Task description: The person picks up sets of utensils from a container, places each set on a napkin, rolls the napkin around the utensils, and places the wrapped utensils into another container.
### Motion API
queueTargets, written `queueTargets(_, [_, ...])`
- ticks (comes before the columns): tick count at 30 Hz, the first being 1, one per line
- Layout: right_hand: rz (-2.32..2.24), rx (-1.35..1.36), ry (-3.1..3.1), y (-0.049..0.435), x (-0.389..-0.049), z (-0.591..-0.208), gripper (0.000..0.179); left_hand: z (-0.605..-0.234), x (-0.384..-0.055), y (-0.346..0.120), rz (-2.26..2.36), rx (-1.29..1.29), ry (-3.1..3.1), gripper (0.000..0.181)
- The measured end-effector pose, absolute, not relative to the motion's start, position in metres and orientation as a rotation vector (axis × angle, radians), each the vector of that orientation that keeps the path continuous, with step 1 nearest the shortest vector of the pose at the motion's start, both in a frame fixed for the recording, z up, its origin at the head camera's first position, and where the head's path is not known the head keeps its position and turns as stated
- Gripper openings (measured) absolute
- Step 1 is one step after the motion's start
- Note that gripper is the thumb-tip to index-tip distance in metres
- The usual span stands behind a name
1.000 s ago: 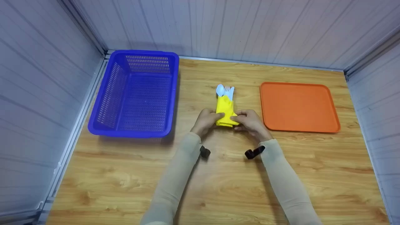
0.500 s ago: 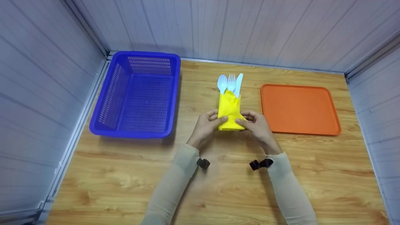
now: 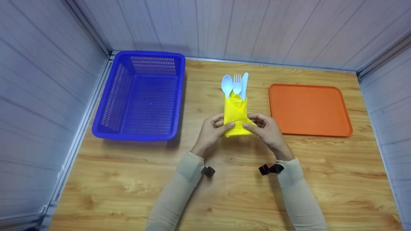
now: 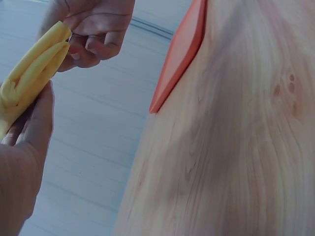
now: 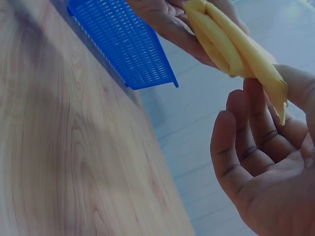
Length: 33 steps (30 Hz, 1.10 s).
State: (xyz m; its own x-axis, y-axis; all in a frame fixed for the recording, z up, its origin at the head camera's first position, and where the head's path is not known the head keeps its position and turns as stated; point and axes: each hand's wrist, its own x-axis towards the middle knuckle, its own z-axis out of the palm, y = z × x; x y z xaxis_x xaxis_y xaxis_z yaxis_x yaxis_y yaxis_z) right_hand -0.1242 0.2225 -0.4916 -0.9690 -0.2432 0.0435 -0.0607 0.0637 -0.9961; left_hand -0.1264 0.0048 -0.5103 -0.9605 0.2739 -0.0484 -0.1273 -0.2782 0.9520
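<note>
A folded yellow napkin point(image 3: 236, 112) is held up off the table between both hands. Out of its top stick a pale blue spoon point(image 3: 227, 84), a fork point(image 3: 237, 85) and a knife point(image 3: 244, 84), side by side; their handles are hidden inside the folds. My left hand point(image 3: 210, 132) pinches the napkin's lower left side, thumb in front and fingers behind. At the lower right corner my right hand point(image 3: 266, 131) pinches it the same way. The right wrist view shows the napkin's layered bottom edge point(image 5: 236, 54) between the two hands.
To the left stands a blue perforated basket point(image 3: 138, 137) with nothing in it. On the right lies a flat orange tray point(image 3: 310, 110), close to the right hand. Pale panel walls point(image 3: 212, 29) enclose the wooden table point(image 3: 234, 199) at the back and sides.
The wrapped cutlery has risen toward the camera, and both hands have come back toward the person with it. During the last half second it has barely moved.
</note>
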Motion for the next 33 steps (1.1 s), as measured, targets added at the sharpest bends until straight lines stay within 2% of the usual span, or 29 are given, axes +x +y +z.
queueTargets(7, [-2.016, -0.319, 2.334, 0.216, -0.122, -0.492, 0.029, -0.513, -0.121, 0.010, 2.402, 0.196, 1.750, 0.038])
queueTargets(12, [-1.890, -0.304, 2.806, 0.203, -0.116, -0.492, 0.035, -0.514, -0.115, 0.019, 2.475, 0.140, 1.875, 0.035])
queueTargets(18, [-1.610, -0.332, 3.260, 0.185, -0.111, -0.494, 0.017, -0.515, -0.106, 0.039, 2.581, 0.038, 1.992, 0.037])
queueTargets(21, [-1.605, -0.334, 3.302, 0.180, -0.110, -0.495, 0.014, -0.515, -0.103, 0.047, 2.631, 0.011, 2.016, 0.036])
queueTargets(28, [-1.731, -0.259, 3.238, 0.176, -0.109, -0.499, 0.022, -0.516, -0.099, 0.053, 2.702, 0.028, 2.013, 0.034])
queueTargets(33, [-1.941, -0.197, 2.970, 0.176, -0.106, -0.491, 0.024, -0.516, -0.102, 0.052, 2.705, 0.049, 1.962, 0.034])
